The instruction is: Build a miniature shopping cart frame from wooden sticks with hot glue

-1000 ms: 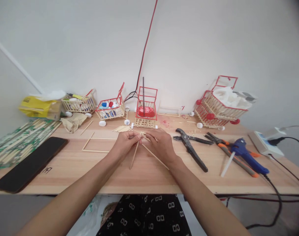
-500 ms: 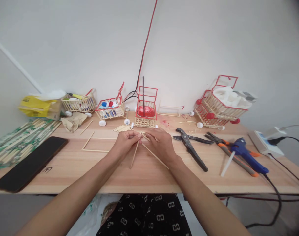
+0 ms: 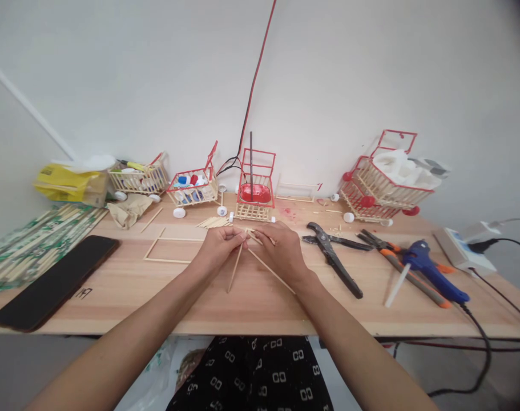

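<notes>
Close together over the middle of the table, my left hand (image 3: 222,244) and my right hand (image 3: 281,245) pinch thin wooden sticks (image 3: 270,271) where they meet near the fingertips. One stick slants down from my left fingers, another runs down toward my right wrist. The joint itself is partly hidden by my fingers. Left of my left hand lies a stick frame (image 3: 168,261), partly covered by that hand. Short cut sticks (image 3: 212,222) lie just behind my left hand. Beyond both hands stands a small stick cart (image 3: 254,212) holding a red dish (image 3: 255,193).
Pliers-like cutters (image 3: 332,260), orange-handled pliers (image 3: 400,265) and a blue glue gun (image 3: 435,271) lie on the right, near a power strip (image 3: 463,250). A phone (image 3: 56,282) and wrapped chopsticks (image 3: 37,242) occupy the left. More stick carts (image 3: 193,191) line the wall.
Both hands keep their pinch on the sticks with almost no movement. The whole view has shifted very slightly.
</notes>
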Motion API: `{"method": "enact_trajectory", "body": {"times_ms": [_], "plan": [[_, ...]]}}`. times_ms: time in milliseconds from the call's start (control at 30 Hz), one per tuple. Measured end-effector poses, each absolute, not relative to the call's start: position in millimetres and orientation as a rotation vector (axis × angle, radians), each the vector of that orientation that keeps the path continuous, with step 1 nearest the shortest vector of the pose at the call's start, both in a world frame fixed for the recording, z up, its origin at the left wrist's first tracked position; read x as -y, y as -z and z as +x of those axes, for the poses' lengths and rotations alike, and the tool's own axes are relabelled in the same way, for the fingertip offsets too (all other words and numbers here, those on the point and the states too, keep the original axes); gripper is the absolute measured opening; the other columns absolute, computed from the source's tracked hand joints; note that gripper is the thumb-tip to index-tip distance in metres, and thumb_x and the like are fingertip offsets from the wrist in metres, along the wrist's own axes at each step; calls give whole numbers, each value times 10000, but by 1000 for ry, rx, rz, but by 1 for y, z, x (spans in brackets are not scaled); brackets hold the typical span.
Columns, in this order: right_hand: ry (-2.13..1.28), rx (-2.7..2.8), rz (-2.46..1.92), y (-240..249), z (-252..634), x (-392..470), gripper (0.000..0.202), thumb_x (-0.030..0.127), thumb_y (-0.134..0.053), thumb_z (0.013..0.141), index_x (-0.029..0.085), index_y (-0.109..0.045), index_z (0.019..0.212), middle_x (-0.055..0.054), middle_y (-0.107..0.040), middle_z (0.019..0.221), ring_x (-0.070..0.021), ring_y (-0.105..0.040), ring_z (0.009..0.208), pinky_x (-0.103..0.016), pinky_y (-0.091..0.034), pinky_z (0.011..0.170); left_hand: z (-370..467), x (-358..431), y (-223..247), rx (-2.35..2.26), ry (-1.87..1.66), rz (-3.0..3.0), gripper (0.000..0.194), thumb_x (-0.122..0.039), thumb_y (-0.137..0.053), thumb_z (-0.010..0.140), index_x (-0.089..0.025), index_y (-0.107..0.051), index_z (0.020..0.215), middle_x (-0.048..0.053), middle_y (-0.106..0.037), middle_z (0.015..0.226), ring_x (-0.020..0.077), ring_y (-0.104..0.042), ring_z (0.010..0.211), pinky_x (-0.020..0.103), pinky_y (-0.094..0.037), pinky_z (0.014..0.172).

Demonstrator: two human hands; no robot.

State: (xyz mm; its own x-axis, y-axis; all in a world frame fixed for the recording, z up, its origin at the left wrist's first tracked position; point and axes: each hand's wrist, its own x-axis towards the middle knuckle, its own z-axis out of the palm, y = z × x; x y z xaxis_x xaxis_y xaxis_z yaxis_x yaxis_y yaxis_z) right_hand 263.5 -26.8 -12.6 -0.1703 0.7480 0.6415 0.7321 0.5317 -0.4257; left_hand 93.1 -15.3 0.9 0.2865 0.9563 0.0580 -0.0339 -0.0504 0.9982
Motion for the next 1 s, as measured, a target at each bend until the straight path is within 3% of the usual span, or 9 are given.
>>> {"method": "enact_trajectory", "body": {"times_ms": [1000], "plan": [[-23,1918,-1212,12,264,27,189,231,-540,918,211,-727,911,-44,-735,930,-192,-629,884,-307,-449,811,94,14,-1,-944,-1039,1371,239,-351,-694,710,-151,-654,585,55,-672,700,171,-569,717,263,-379,648]]}}
